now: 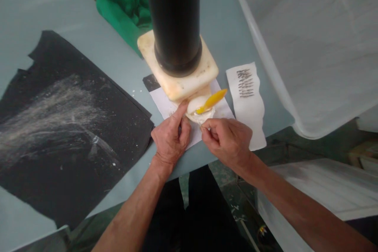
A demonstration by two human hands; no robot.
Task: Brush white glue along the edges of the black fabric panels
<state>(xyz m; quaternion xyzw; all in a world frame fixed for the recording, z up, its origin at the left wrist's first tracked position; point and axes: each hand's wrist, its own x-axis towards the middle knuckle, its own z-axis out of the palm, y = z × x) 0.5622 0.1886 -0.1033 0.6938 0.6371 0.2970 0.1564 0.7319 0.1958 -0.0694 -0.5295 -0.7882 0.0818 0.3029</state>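
Note:
Below a black cylinder [178,19] that stands on a cream-coloured block [206,61], my two hands work close together. My left hand [171,136] has its index finger stretched out, the tip touching a small whitish rounded piece [197,104]; its thumb is apart and other fingers curl under. My right hand [227,138] is closed in a pinch at the near edge of a whitish, dish-like piece [203,117]. What it pinches is too small to make out. A yellow, handle-shaped piece [214,100] leans there between the hands. White paper [161,102] lies underneath.
Black sheets [59,126] with pale dust cover the table's left side. A green cloth [126,13] lies behind the block. To the right are a wavy-edged white strip [249,118] with dark marks and a large translucent bin [313,39]. The table edge [203,161] is close to me.

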